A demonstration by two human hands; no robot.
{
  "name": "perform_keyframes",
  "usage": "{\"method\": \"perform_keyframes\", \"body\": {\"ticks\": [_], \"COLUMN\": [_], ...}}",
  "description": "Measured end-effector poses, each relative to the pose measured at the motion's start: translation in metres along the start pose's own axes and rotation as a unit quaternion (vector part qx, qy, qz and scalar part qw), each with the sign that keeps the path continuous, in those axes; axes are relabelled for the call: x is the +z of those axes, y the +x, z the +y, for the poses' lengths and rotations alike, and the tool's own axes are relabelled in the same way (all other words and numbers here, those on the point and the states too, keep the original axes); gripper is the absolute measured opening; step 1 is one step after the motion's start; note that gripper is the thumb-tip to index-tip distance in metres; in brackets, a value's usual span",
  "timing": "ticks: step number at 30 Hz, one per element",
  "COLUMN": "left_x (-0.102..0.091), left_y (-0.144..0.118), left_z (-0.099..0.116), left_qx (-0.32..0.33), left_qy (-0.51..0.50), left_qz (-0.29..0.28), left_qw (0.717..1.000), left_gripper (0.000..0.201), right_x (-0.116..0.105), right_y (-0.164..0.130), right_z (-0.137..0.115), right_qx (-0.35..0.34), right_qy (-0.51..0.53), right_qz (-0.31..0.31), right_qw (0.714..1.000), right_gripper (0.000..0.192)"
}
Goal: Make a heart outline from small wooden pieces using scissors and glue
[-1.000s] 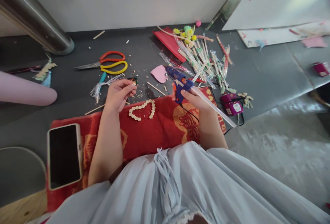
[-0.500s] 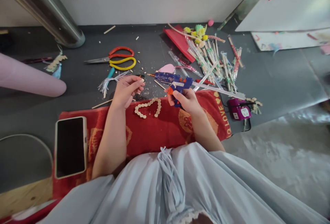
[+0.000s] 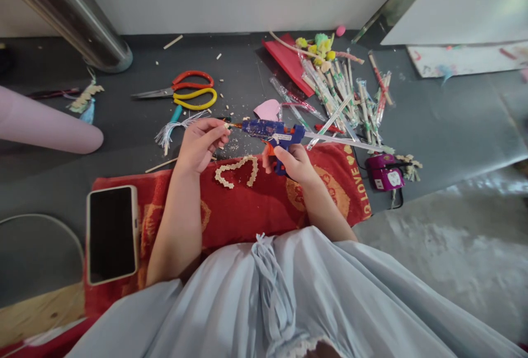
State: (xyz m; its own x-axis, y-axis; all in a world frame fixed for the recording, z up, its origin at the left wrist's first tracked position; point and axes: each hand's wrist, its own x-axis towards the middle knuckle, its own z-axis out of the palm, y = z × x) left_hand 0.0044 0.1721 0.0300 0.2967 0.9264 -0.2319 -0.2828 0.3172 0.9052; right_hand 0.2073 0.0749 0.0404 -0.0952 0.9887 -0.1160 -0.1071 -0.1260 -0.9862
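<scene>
In my right hand (image 3: 289,161) is a blue glue gun (image 3: 268,129), gripped by its handle, with an orange trigger and a long clear glue stick (image 3: 342,139) poking out of its back. Its nozzle points left and meets the fingertips of my left hand (image 3: 203,142). Those fingers pinch a small pale wooden piece (image 3: 226,126), mostly hidden by them. Below, on the red towel (image 3: 247,215), lies an open heart-shaped outline (image 3: 237,166) made of small pale pieces, apart from both hands.
Scissors (image 3: 193,91) and a white-stringed tassel (image 3: 167,135) lie at the back left. Wrapped sticks (image 3: 330,91), a pink paper heart (image 3: 268,109) and a red envelope (image 3: 289,64) lie at the back right. A phone (image 3: 113,235) rests on the towel's left; a purple box (image 3: 383,172) sits right.
The glue gun has moved left, and its nozzle has come up to the small piece in my left fingers. My left hand has stayed nearly still.
</scene>
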Motion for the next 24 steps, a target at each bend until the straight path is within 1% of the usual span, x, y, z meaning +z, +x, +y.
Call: {"method": "perform_keyframes", "body": {"ticks": [3,8,10,19,24], "left_x": [0.0002,-0.0007,-0.0016,-0.0023,-0.0025], "left_y": [-0.0004,-0.0002,0.0003,0.0011,0.0014], "left_z": [0.0003,-0.0002,-0.0013,-0.0031,-0.0034], "left_qx": [0.001,-0.002,0.004,0.011,0.009], "left_qy": [0.001,0.013,0.014,0.015,0.015], "left_qz": [-0.007,-0.005,-0.008,-0.013,-0.010], "left_qw": [1.000,1.000,1.000,1.000,1.000], "left_gripper": [0.026,0.027,0.027,0.021,0.019], "right_x": [-0.0002,-0.0019,-0.0030,-0.0044,-0.0034], "right_y": [0.0002,-0.0002,-0.0005,0.0005,0.0008], "right_z": [0.0005,0.0032,0.0041,0.0046,0.0038], "right_qx": [-0.003,0.011,0.012,0.005,0.001], "right_qy": [-0.005,-0.001,-0.005,-0.002,0.016], "right_qz": [-0.017,-0.008,-0.014,-0.033,-0.020], "right_qw": [1.000,1.000,1.000,0.999,1.000], "right_gripper": [0.048,0.050,0.050,0.050,0.046]}}
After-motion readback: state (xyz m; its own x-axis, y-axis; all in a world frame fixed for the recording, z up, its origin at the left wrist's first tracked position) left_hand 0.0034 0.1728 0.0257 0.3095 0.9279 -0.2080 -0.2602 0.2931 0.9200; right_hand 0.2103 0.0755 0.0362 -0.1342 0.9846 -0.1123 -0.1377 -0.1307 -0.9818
